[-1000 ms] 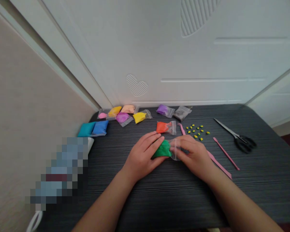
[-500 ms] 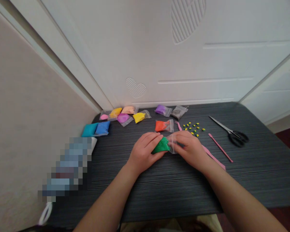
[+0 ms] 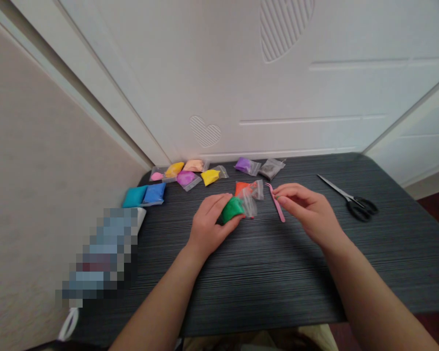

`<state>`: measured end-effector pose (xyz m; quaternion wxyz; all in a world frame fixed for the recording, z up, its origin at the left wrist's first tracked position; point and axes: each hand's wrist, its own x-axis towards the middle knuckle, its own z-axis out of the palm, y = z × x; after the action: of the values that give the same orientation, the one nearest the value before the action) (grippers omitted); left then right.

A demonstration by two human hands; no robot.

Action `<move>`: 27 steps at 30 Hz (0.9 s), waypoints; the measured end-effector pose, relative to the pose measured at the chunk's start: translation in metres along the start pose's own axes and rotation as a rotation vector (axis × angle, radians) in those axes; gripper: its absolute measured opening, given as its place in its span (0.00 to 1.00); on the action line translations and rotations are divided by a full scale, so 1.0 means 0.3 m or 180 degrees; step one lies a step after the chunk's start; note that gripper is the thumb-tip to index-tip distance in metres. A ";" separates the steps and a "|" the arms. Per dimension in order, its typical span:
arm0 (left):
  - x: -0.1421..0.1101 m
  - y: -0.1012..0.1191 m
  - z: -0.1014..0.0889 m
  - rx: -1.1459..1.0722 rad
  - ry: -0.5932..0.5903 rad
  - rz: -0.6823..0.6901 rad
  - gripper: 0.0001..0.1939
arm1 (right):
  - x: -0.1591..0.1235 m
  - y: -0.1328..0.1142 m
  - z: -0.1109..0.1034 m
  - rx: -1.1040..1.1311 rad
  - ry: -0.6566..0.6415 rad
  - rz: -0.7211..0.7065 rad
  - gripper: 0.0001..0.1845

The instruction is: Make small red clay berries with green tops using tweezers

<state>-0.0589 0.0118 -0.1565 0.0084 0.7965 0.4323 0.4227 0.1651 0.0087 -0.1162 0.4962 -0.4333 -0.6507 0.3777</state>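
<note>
My left hand (image 3: 209, 223) is wrapped round a small bag of green clay (image 3: 232, 209), its clear zip end (image 3: 249, 202) pointing right. My right hand (image 3: 310, 210) has come away from the bag, thumb and forefinger pinched on a tiny piece of green clay (image 3: 278, 197). Just below those fingertips lie pink tweezers (image 3: 279, 210), flat on the table. Behind the green bag, and partly covered by it, is a bag of orange-red clay (image 3: 241, 187). The small yellow-and-green pieces are hidden behind my right hand.
Bags of yellow (image 3: 210, 177), purple (image 3: 243, 165), grey (image 3: 271, 168) and blue (image 3: 154, 193) clay lie along the back and left of the dark table (image 3: 256, 287). Black-handled scissors (image 3: 360, 207) lie at the right. A blurred-out object (image 3: 102, 253) stands at the left.
My right hand has pulled away from the bag to the right with a bit of green clay. My left hand has shifted slightly left with the bag.
</note>
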 end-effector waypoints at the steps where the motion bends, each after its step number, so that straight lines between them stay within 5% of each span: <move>1: 0.000 -0.006 -0.001 0.0011 0.0038 -0.0071 0.22 | 0.000 0.003 -0.006 0.0278 0.0129 0.0170 0.04; 4: 0.001 -0.020 -0.002 -0.0031 0.0060 -0.0285 0.21 | -0.003 0.013 -0.006 0.0944 0.0266 0.0656 0.07; 9: 0.007 -0.031 -0.001 -0.0085 0.0081 -0.0746 0.19 | -0.011 0.003 0.011 0.1498 -0.0280 0.1149 0.10; 17: 0.011 -0.040 0.003 -0.0194 0.0102 -0.1022 0.20 | -0.011 -0.008 0.013 0.2172 -0.0404 0.1138 0.02; 27: 0.010 -0.042 0.002 -0.0325 0.0129 -0.1128 0.19 | -0.009 -0.013 0.010 0.2406 -0.0249 0.1149 0.07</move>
<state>-0.0663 0.0221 -0.1596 0.1144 0.6977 0.5440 0.4519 0.1619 0.0047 -0.1140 0.5211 -0.3131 -0.3984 0.6868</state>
